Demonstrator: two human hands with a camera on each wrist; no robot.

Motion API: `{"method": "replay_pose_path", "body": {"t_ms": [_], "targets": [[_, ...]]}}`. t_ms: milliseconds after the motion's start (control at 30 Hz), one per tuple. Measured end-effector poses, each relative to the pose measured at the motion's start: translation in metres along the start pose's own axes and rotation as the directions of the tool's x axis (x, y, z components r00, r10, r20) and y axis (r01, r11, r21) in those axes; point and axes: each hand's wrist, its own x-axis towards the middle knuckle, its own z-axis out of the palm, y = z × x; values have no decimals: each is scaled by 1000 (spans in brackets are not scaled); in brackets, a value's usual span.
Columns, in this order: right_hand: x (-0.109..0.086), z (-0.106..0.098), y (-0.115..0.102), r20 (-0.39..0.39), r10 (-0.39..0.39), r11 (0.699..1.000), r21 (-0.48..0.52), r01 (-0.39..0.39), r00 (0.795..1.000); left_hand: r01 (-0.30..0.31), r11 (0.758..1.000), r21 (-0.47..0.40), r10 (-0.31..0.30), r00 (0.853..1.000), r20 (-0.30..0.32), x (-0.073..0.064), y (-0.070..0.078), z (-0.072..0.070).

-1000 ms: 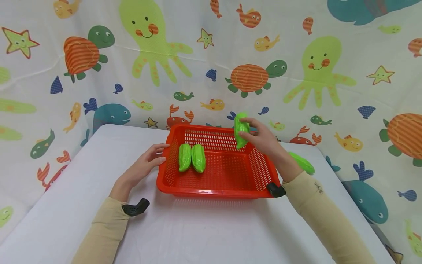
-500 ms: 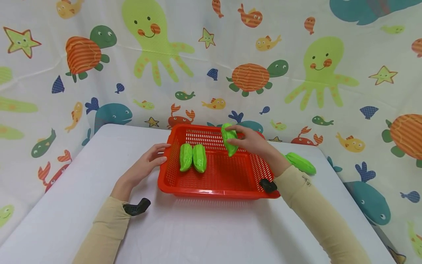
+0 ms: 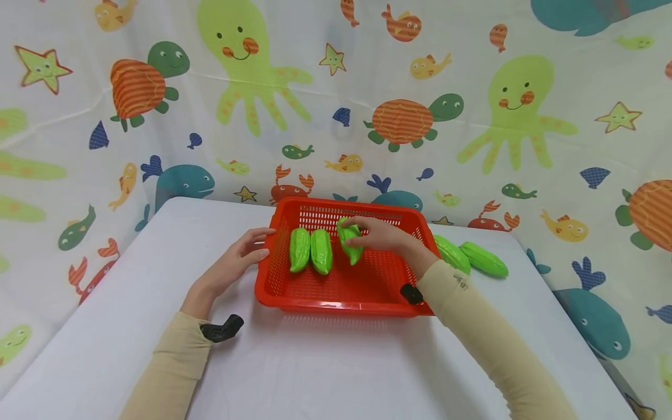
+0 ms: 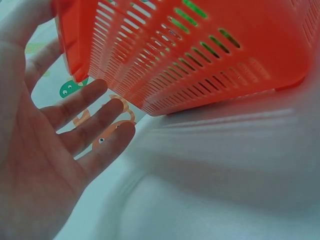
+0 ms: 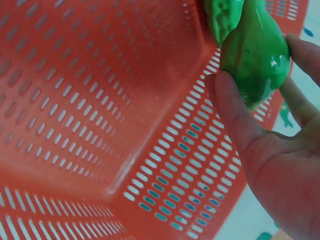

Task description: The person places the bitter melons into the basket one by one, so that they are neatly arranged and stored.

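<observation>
My right hand [image 3: 382, 234] pinches a glossy green bitter melon [image 3: 350, 240] between thumb and fingers, over the inside of a red plastic basket [image 3: 336, 308]. The right wrist view shows that bitter melon [image 5: 257, 55] from close by, its near end rounded. Two more bitter melons [image 3: 300, 249] lie side by side in the basket's left part. My left hand [image 3: 240, 256] rests against the left rim, its fingers fairly straight. Seen from the left wrist, the lower fingers [image 4: 100, 107] are spread beside the basket's slotted wall [image 4: 175, 65], and the upper ones reach the rim.
Right of the basket, two other bitter melons [image 3: 485, 259] lie on the white table [image 3: 325, 367], partly behind the right forearm. A curtain [image 3: 357, 70] printed with sea animals hangs behind the table.
My right hand has carried the bitter melon left and lower, from above the basket's back right to beside the two lying inside. The left hand stays at the rim.
</observation>
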Motion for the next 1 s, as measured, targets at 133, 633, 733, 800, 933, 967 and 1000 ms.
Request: {"method": "replay_pose_path", "body": {"t_ms": [133,633,733,800,933,967,1000], "targets": [[5,8,2,8,32,999,-35,-32,999,-7,1000,2,7,1000,7,1,1,0],[17,24,1,74,61,990,-135,-51,995,-20,1000,14,20,1000,6,0,-1,-2],[18,26,0,81,47,984,-173,-32,996,-14,1000,16,14,1000,4,0,-1,-2],[19,27,-1,86,38,982,-190,-21,996,-6,1000,17,6,1000,3,-1,0,-2],[20,28,-1,89,50,982,-188,-32,995,-3,1000,17,3,1000,0,0,1,-1],[20,28,-1,92,54,982,-183,-37,994,-3,1000,17,3,1000,-1,0,1,-1],[20,28,-1,93,59,983,-179,-42,994,-4,1000,17,4,1000,0,0,1,-1]]}}
